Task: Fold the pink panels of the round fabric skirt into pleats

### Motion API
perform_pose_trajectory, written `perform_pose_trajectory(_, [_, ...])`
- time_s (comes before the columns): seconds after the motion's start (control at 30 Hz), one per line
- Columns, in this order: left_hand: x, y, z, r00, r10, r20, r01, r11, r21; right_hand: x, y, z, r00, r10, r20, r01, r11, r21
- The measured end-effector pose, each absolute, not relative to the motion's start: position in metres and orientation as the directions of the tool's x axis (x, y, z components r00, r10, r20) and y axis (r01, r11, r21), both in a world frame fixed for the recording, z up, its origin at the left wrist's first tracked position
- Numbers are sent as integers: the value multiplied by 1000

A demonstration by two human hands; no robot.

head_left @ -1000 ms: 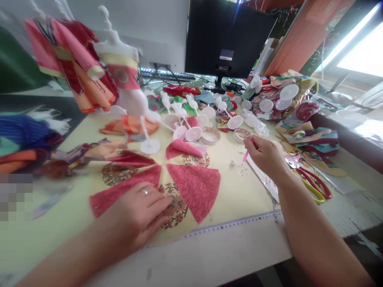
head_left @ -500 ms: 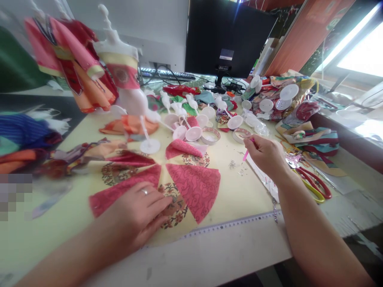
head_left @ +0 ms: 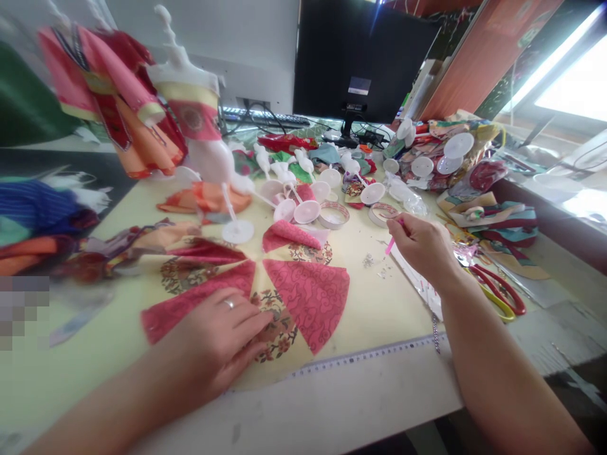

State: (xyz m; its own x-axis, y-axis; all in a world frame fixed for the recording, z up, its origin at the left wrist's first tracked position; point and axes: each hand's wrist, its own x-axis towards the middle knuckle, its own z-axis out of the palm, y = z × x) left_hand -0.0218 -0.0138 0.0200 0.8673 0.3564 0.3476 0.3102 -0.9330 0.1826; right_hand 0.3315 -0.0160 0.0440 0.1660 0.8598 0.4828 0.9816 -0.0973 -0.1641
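My left hand (head_left: 232, 332), with a ring on one finger, lies flat on a round piece of pink and floral fabric panels (head_left: 310, 300) spread on the table. Its fingertips rest on a floral panel at the front. To the right, my right hand (head_left: 420, 243) is pinched around a thin pink stick (head_left: 389, 245) that points down at the table. Small shiny bits (head_left: 368, 260) lie just left of the stick's tip. One pink panel (head_left: 291, 235) at the back of the piece is folded over.
White mini mannequins (head_left: 284, 174) and tape rolls (head_left: 333, 215) stand or lie behind the fabric. Red- and yellow-handled scissors (head_left: 500, 291) are at the right. A measuring tape (head_left: 360, 358) runs along the front edge. Dressed mannequins (head_left: 192, 114) stand at the back left.
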Motion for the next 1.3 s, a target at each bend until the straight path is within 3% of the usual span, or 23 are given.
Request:
perform_pose_trajectory(0.97, [-22, -15, 21, 867, 360, 344, 319, -932, 171, 326, -18, 46, 144, 856, 497, 981, -59, -183])
perform_pose_trajectory(1.17, [-21, -14, 22, 863, 360, 355, 317, -932, 174, 329, -18, 47, 169, 832, 528, 970, -47, -236])
perform_pose_trajectory(1.3, [-22, -13, 22, 862, 363, 354, 320, -931, 176, 326, -23, 52, 202, 795, 571, 939, 9, -344])
